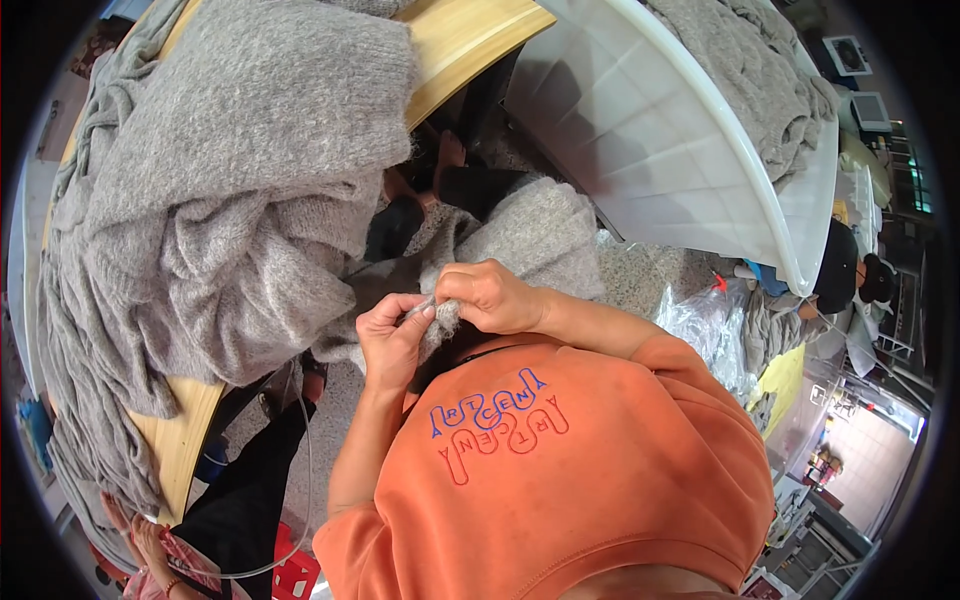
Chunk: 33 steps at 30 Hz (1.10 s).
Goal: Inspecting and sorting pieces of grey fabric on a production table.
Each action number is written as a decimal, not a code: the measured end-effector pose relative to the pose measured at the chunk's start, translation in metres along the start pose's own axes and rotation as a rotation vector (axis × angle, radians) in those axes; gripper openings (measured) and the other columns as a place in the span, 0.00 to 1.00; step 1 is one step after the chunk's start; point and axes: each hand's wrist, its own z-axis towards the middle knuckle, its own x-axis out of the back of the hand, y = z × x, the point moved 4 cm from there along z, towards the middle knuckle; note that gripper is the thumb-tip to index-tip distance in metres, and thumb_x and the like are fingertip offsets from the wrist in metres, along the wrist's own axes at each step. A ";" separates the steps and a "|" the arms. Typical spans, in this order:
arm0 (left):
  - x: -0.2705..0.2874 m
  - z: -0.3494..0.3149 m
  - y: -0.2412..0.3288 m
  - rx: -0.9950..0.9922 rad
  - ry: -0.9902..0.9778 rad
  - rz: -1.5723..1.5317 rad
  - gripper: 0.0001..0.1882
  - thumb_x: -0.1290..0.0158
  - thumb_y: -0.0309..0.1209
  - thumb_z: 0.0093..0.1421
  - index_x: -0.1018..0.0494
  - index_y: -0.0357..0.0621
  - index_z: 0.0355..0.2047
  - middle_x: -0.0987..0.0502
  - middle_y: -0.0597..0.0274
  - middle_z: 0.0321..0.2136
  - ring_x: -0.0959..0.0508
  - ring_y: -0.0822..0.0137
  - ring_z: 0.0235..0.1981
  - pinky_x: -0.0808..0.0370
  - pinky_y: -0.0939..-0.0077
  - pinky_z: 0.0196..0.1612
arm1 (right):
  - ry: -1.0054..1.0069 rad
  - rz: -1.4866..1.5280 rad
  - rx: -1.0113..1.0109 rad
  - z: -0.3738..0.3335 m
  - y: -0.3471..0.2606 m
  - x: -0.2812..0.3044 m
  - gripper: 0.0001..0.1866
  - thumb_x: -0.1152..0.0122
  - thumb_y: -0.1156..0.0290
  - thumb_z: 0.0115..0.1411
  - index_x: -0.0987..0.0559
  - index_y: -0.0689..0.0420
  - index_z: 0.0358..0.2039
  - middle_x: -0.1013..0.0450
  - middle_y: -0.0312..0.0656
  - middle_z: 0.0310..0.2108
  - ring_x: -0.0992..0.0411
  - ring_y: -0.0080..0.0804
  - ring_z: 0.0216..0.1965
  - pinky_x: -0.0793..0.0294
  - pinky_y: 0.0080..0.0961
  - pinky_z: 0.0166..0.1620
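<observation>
Close in front of my chest, my left hand (392,328) pinches the edge of a fuzzy grey knit piece (535,232) between thumb and fingers. Right beside it, almost touching, my right hand (490,297) is closed on the same edge, its fingers curled over the knit. A small bunched bit of the edge sticks out between the two hands. The rest of the piece spreads over my lap and hangs down on the left. Whether it is a whole garment, I cannot tell. My right fingertips are partly hidden.
A heap of grey knitwear (250,190) covers the wooden table (470,45) at left. Far right stands a large white plastic tub (650,130) with more knits (750,80). Clear plastic bags (705,330) lie right. Another person's hands (140,540) show lower left, near a red crate (295,568).
</observation>
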 end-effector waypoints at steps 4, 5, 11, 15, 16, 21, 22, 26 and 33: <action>0.000 0.003 0.000 -0.001 -0.016 0.013 0.03 0.47 0.17 0.49 0.25 0.35 0.25 0.26 0.69 0.21 0.32 0.82 0.23 0.34 0.89 0.27 | 0.033 0.132 -0.183 -0.001 0.010 0.000 0.11 0.49 0.81 0.39 0.29 0.61 0.28 0.31 0.45 0.24 0.31 0.46 0.25 0.32 0.32 0.28; -0.001 0.004 -0.001 -0.002 -0.020 0.012 0.03 0.47 0.17 0.49 0.25 0.35 0.25 0.26 0.69 0.21 0.32 0.82 0.23 0.34 0.89 0.27 | -0.017 0.139 -0.198 -0.001 0.012 -0.002 0.10 0.48 0.80 0.40 0.29 0.60 0.27 0.31 0.45 0.23 0.31 0.46 0.25 0.32 0.32 0.28; -0.002 0.001 0.001 -0.070 0.030 0.146 0.03 0.48 0.17 0.48 0.26 0.34 0.24 0.27 0.69 0.20 0.33 0.82 0.21 0.35 0.89 0.24 | 0.000 -0.029 -0.210 -0.006 0.013 -0.007 0.05 0.48 0.76 0.41 0.31 0.61 0.22 0.32 0.46 0.20 0.32 0.47 0.24 0.35 0.38 0.27; -0.003 -0.003 0.006 -0.102 0.103 0.232 0.03 0.49 0.17 0.49 0.26 0.34 0.24 0.26 0.68 0.20 0.32 0.81 0.22 0.34 0.87 0.26 | 0.114 -0.148 -0.115 -0.008 0.006 -0.011 0.04 0.48 0.77 0.41 0.33 0.60 0.20 0.34 0.44 0.18 0.32 0.44 0.21 0.34 0.37 0.24; -0.004 -0.003 0.007 -0.138 0.137 0.229 0.03 0.49 0.17 0.49 0.26 0.34 0.24 0.26 0.68 0.19 0.33 0.82 0.22 0.34 0.87 0.26 | 0.161 -0.243 -0.067 -0.008 0.003 -0.010 0.04 0.48 0.77 0.40 0.33 0.59 0.19 0.34 0.43 0.18 0.32 0.42 0.21 0.34 0.35 0.23; -0.011 -0.002 0.005 -0.230 0.238 0.252 0.01 0.48 0.18 0.49 0.27 0.34 0.24 0.27 0.68 0.18 0.32 0.81 0.21 0.34 0.85 0.24 | 0.219 -0.379 -0.006 -0.007 -0.002 -0.011 0.05 0.48 0.77 0.39 0.34 0.57 0.18 0.34 0.40 0.17 0.32 0.38 0.19 0.34 0.31 0.19; -0.011 -0.004 0.007 -0.306 0.274 0.333 0.01 0.48 0.19 0.49 0.28 0.34 0.23 0.27 0.67 0.18 0.32 0.80 0.21 0.34 0.84 0.24 | 0.218 -0.362 -0.029 -0.007 -0.001 -0.011 0.05 0.48 0.77 0.39 0.34 0.57 0.18 0.34 0.40 0.17 0.32 0.39 0.19 0.34 0.31 0.19; -0.016 -0.012 0.010 -0.500 0.277 0.592 0.03 0.49 0.16 0.46 0.29 0.36 0.22 0.28 0.57 0.17 0.29 0.66 0.18 0.32 0.78 0.22 | 0.243 -0.339 -0.091 -0.004 0.001 -0.009 0.05 0.48 0.77 0.39 0.34 0.57 0.18 0.34 0.40 0.17 0.32 0.39 0.19 0.33 0.32 0.19; -0.010 -0.009 0.015 -0.563 0.260 0.647 0.05 0.48 0.16 0.44 0.30 0.37 0.23 0.28 0.53 0.19 0.28 0.60 0.18 0.31 0.75 0.23 | 0.193 -0.396 -0.087 0.000 0.004 -0.012 0.04 0.49 0.77 0.40 0.34 0.58 0.18 0.34 0.43 0.17 0.32 0.43 0.21 0.33 0.35 0.21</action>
